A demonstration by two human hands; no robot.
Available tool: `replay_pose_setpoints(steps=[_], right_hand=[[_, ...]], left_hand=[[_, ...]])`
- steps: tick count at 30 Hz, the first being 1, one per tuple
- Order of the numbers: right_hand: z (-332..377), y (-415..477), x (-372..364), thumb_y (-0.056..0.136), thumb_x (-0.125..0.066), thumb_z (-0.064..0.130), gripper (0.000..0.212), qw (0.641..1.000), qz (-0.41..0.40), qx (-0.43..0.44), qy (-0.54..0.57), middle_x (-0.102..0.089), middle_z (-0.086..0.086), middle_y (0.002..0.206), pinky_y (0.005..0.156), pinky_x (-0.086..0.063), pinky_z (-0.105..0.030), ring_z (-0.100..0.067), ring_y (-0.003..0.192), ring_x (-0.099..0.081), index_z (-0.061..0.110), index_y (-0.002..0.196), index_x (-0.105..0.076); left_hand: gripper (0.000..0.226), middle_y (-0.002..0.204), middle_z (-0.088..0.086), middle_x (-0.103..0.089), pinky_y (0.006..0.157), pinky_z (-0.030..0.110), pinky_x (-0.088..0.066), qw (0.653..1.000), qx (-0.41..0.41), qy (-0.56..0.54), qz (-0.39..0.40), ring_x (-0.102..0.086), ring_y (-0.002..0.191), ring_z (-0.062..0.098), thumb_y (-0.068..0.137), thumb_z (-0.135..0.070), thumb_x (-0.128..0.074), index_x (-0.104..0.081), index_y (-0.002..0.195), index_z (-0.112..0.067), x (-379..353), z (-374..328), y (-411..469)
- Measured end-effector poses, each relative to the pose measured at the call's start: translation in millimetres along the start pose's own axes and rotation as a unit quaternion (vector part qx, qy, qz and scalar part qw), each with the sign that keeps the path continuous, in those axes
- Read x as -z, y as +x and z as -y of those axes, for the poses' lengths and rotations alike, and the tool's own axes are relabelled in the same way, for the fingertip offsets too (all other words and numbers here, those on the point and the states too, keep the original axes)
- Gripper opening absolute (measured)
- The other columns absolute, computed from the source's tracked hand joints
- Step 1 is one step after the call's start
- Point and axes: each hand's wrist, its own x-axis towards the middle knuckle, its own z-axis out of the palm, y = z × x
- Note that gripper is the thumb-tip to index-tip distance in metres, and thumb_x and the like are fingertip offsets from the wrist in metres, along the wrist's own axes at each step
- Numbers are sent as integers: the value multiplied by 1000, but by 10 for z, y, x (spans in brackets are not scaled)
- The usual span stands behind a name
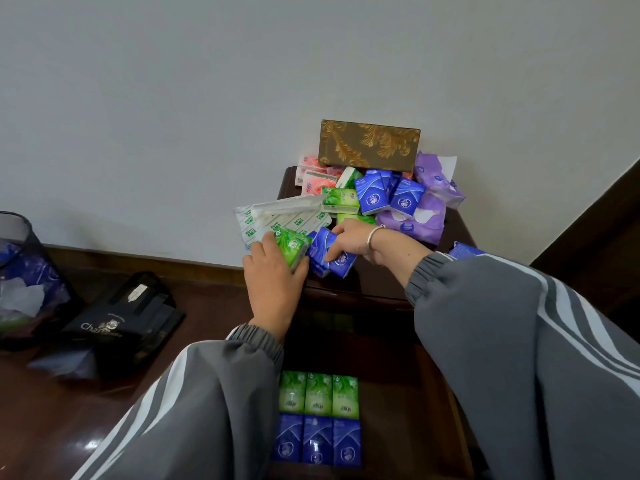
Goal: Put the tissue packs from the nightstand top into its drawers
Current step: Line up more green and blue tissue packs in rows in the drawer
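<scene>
Single view: wide-angle camera on your head, pitched forward and down. You stand right over nightstand (349, 289), very near. Its top sits just past frame centre toward 1 o'clock. Open drawer (391, 393) lies almost under lens, at 6 o'clock. Left sleeve (194, 410) enters from 7 o'clock, right sleeve (519, 341) from 4 o'clock, both large in frame. Wall (207, 81) fills upper half, 12 o'clock. Floor (52, 410) spreads toward 8 o'clock.

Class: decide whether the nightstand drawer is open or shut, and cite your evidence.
Open. The drawer shows rows of green packs and blue packs lying inside it.
</scene>
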Motion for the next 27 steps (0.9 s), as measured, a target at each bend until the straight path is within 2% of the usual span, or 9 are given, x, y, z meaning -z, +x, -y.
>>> replay_pose_setpoints(steps=[2,5,7,11,14,16,20,25,27], right_hand=[[-44,-42,-28,71,-72,1,32,1000,-1,0,29,-61,-10,89,75,-51,-32,-23,84,-58,1,101,-61],[-156,-246,-23,73,-70,-1,16,996,-27,40,70,-61,-6,80,58,-49,-18,-17,71,-58,8,81,-59],[-324,-479,21,75,-66,-6,20,984,-34,65,163,-64,-5,84,70,-52,-25,-16,73,-60,9,87,-60],[-956,-1093,96,75,-63,-12,29,922,16,72,380,-73,-5,84,69,-59,-28,-15,72,-70,8,97,-62],[-1655,-1429,-53,67,-67,-6,33,906,67,0,417,-74,-9,86,64,-58,-27,-17,75,-71,7,97,-63],[-2106,-1500,-313,72,-65,-11,29,911,88,-100,391,-73,-12,84,65,-59,-29,-18,71,-71,4,97,-64],[-2746,-1370,-922,77,-68,-4,26,925,61,-239,289,-71,-8,78,67,-57,-31,-15,63,-67,2,101,-61],[-3011,-1077,-1317,77,-73,10,27,944,51,-254,205,-64,-6,94,65,-54,-25,-17,79,-63,12,97,-55],[-3070,-1001,-1438,78,-73,11,36,940,53,-255,222,-66,-14,109,68,-55,-24,-22,91,-64,5,110,-55]], left_hand=[[66,107,16,-56,79,41,-39,1000,-3,-4,4,-52,91,34,80,-45,-65,-45,126,-2,-6,7,4],[66,110,15,-56,80,40,-40,998,-8,-59,20,-53,95,36,78,-43,-69,-45,126,-4,63,27,-4],[62,107,10,-58,78,34,-40,990,18,-136,19,-56,98,31,74,-41,-74,-49,120,-10,164,52,-47],[57,96,-10,-57,68,8,-40,956,110,-270,-30,-58,84,2,69,-51,-73,-46,114,-29,440,115,-430],[53,89,-22,-60,62,-6,-35,940,121,-320,-13,-57,79,-16,67,-56,-71,-40,108,-43,493,105,-956],[52,89,-25,-63,65,-2,-40,933,129,-332,44,-59,82,-16,66,-55,-71,-42,108,-42,386,92,-1298],[48,91,-9,-68,77,31,-53,912,193,-305,193,-66,85,6,71,-48,-76,-48,107,-34,15,113,-1738],[46,89,-10,-67,78,36,-51,904,260,-244,236,-65,85,11,72,-50,-74,-48,104,-30,-251,333,-1831],[47,88,-9,-67,75,35,-50,900,282,-235,234,-65,85,12,72,-52,-73,-50,103,-26,-304,406,-1807]])
